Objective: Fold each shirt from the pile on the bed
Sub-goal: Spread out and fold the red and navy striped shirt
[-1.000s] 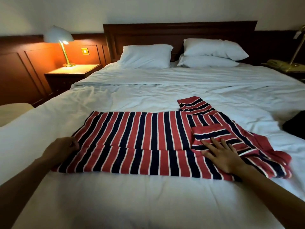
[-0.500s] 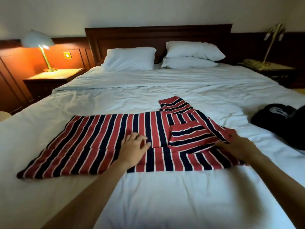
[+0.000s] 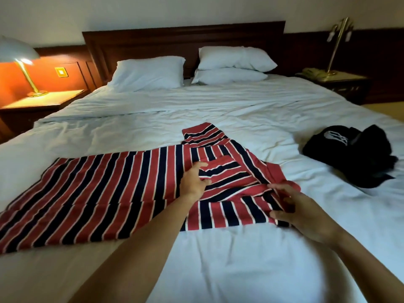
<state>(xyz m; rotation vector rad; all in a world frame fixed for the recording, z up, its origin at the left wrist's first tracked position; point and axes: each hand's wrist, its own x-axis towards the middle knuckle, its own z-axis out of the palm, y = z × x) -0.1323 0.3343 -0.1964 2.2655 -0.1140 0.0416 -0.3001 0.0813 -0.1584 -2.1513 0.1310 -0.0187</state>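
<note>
Striped shirt [image 3: 105, 189], red, navy and white, lies flat across the near part of a white-sheeted bed [image 3: 218, 270], its long body stretching away to the left of both hands. The left hand [image 3: 193, 182] sits on the shirt near its middle, fingers and thumb curled round the edge of a sleeve [image 3: 227, 173] that is folded in over the chest. The right hand [image 3: 306, 213], just to the right of the left one, grips the bunched collar end of the shirt, fingers curled over the cloth and thumb beneath. The second sleeve [image 3: 203, 136] points away beyond the left hand's fingertips. The left forearm crosses the shirt's near edge and hides a strip of it; the right hand covers the shirt's corner there. Beyond and to the right of the right hand, well apart from the striped cloth, a crumpled black garment [image 3: 360, 158] with a white print lies on the sheet. Far beyond both hands three white pillows [image 3: 150, 73] rest against a dark wooden headboard [image 3: 183, 40]. Far off to the left a lit lamp [image 3: 19, 55] glows on a nightstand [image 3: 43, 101]; far off to the right stand a brass lamp [image 3: 338, 40] and a telephone [image 3: 312, 73].
</note>
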